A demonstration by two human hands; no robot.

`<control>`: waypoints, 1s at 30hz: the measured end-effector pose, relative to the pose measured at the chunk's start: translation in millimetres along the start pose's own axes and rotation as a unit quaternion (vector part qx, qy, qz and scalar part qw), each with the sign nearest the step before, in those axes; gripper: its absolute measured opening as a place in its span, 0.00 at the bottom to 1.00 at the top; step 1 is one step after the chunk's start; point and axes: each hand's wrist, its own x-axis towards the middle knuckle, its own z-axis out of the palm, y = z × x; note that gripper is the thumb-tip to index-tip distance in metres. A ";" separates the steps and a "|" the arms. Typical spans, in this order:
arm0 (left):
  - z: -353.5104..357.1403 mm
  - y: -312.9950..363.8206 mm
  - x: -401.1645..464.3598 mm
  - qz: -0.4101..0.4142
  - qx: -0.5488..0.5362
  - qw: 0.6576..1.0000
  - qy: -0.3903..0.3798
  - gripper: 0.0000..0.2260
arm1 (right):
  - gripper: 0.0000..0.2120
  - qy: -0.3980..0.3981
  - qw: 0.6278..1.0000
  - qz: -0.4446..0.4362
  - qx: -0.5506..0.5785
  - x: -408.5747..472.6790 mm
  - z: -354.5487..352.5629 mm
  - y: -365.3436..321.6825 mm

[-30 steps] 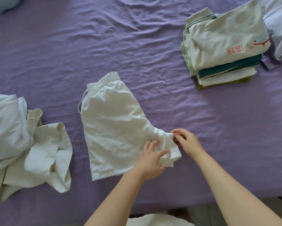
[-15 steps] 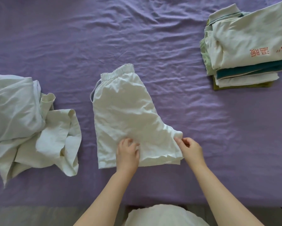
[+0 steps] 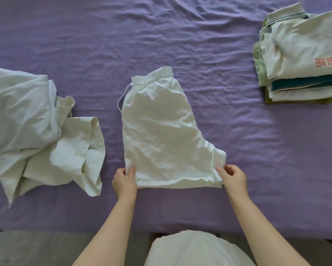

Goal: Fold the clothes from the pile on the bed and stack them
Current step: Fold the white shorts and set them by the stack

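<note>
White shorts (image 3: 161, 131), folded in half lengthwise, lie flat on the purple bed sheet (image 3: 180, 45) with the elastic waistband at the far end. My left hand (image 3: 123, 182) pinches the near left corner of the hem. My right hand (image 3: 233, 176) pinches the near right corner, where the crotch point sticks out. A rumpled pile of pale unfolded clothes (image 3: 36, 131) lies to the left. A stack of folded clothes (image 3: 303, 60) sits at the far right, topped by a cream shirt with red print.
The bed's near edge (image 3: 46, 225) runs across the bottom of the view, with grey floor below it. My white top (image 3: 195, 250) shows at the bottom centre. Bare sheet lies between the shorts and the stack.
My left hand slid from the middle of the shorts' hem to its left corner. The shorts now lie flatter and straighter. The view shifted, so the stack sits further right.
</note>
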 end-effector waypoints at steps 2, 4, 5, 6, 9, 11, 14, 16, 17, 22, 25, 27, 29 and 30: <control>-4.8 -3.3 2.3 0.016 -0.010 1.000 -0.014 0.10 | 0.08 0.008 1.000 0.009 -0.029 -3.1 -2.7 7.4; -10.3 -4.9 3.8 0.036 -0.007 0.999 -0.030 0.10 | 0.10 0.031 0.998 0.001 -0.051 -3.7 -7.6 11.8; -13.3 -5.0 4.3 0.038 -0.010 0.998 -0.040 0.09 | 0.10 0.039 0.998 -0.003 -0.054 -3.1 -9.1 13.7; -15.5 -5.3 4.6 0.035 -0.015 0.998 -0.053 0.10 | 0.11 0.036 0.998 -0.009 -0.060 -3.0 -9.3 15.2; -18.7 -6.7 2.1 -0.001 -0.044 0.994 -0.105 0.12 | 0.10 -0.005 0.997 -0.016 -0.081 -6.0 -2.4 17.0; -20.4 -10.4 2.0 -0.038 -0.092 0.985 -0.142 0.14 | 0.10 -0.007 0.997 0.000 -0.079 -8.2 3.9 14.8; -27.3 -18.9 9.1 -0.060 -0.158 0.974 -0.151 0.11 | 0.15 0.002 0.998 0.020 -0.055 -8.3 4.9 9.0; -31.5 -21.0 12.9 -0.055 -0.166 0.974 -0.144 0.09 | 0.15 0.001 0.998 -0.003 -0.070 -9.3 2.7 7.3; -32.3 -21.4 13.0 -0.052 -0.164 0.975 -0.139 0.08 | 0.13 0.000 0.994 -0.030 -0.103 -11.1 1.4 8.5; -33.8 -25.0 8.8 -0.019 -0.063 0.989 -0.130 0.06 | 0.11 -0.043 0.977 -0.062 -0.200 -22.5 -3.6 18.0; -36.9 -23.3 4.4 0.041 0.093 0.990 -0.098 0.10 | 0.17 -0.026 0.979 -0.059 -0.193 -28.8 -2.8 12.3; -32.0 -21.4 -3.8 0.137 0.243 0.960 -0.012 0.21 | 0.20 0.050 0.944 -0.155 -0.287 -33.6 3.0 8.4; -21.2 -11.6 -15.5 0.287 0.301 0.909 0.031 0.29 | 0.22 0.108 0.868 -0.287 -0.391 -38.1 13.1 1.3; -13.0 -5.1 -20.1 0.357 0.321 0.877 0.004 0.32 | 0.22 0.113 0.829 -0.343 -0.427 -39.2 18.4 -2.6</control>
